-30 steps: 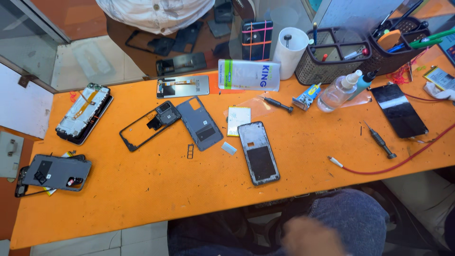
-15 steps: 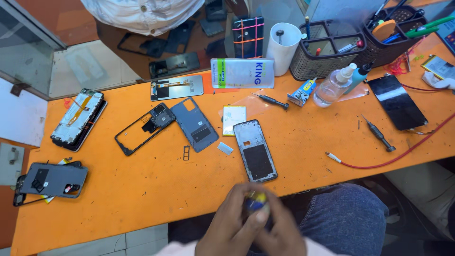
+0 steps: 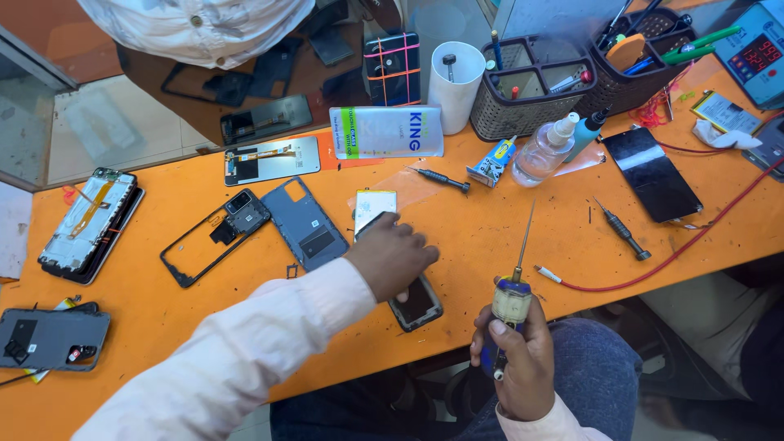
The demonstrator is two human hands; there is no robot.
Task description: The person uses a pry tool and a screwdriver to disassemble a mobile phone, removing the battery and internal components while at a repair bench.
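1. Since half a second ago, our left hand has left our lap and now lies on the dark phone on the orange counter, fingers curled over it.
2. Our right hand grips a screwdriver upright, fingers wrapped around its handle.

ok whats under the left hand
The left hand rests on a phone lying on the orange table. Only its lower end shows; the rest is covered.

Bright even light over my orange bench, soft shadows under my hands, glare on the glass panel beyond it, sharp focus, edges slightly bowed
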